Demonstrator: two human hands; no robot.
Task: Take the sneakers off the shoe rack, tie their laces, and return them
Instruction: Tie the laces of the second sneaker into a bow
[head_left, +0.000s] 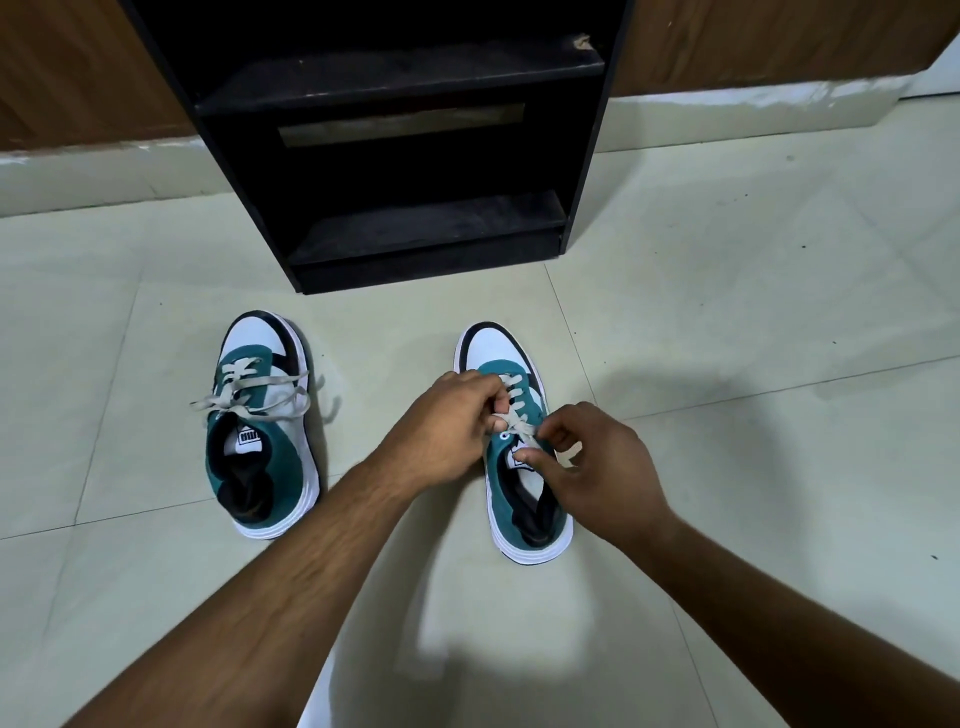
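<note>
Two teal, white and black sneakers stand on the tiled floor in front of a black shoe rack (395, 156), toes toward it. The left sneaker (260, 431) has its grey laces in a bow lying across the tongue. Over the right sneaker (511, 457) both my hands work the grey lace (519, 423). My left hand (447, 431) pinches the lace from the left side. My right hand (597, 467) pinches it from the right, just above the tongue. The fingers hide most of the knot.
The rack's two visible shelves (426, 228) hold nothing. Behind it runs a brown wooden wall (78, 67) with a pale skirting. Pale floor tiles (727, 291) spread to both sides of the sneakers.
</note>
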